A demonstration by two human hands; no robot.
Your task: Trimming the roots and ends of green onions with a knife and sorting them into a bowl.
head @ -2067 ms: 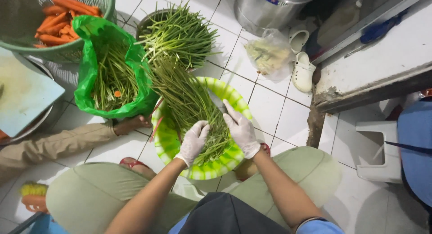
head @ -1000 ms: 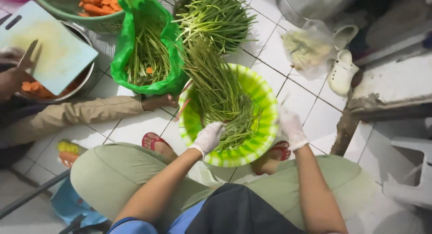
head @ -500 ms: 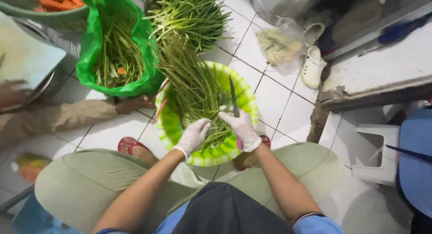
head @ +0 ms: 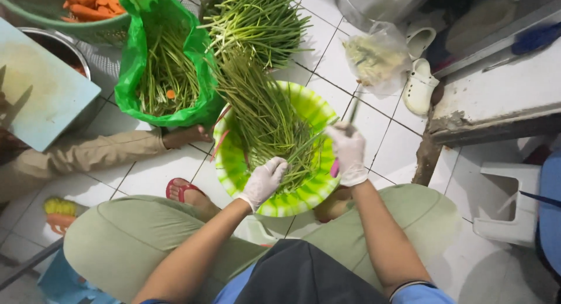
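Knife blade (head: 352, 114) motion-blurred, carrot basket (head: 70, 23) cropped by top edge, bowl's (head: 234, 164) inside under stalks

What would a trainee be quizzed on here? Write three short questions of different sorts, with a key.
1. True or false: both hands wear white gloves.
2. Multiple choice: the left hand rests on A) carrots, B) long green stalks in the green basin, C) a cutting board.
3. Fill in: the right hand holds a knife with a ____ handle.

Key
1. True.
2. B; the stalks lie across the basin, and more fill the green plastic bag beside it.
3. Pink; the handle end shows below the glove, the blade points up, away from the person.
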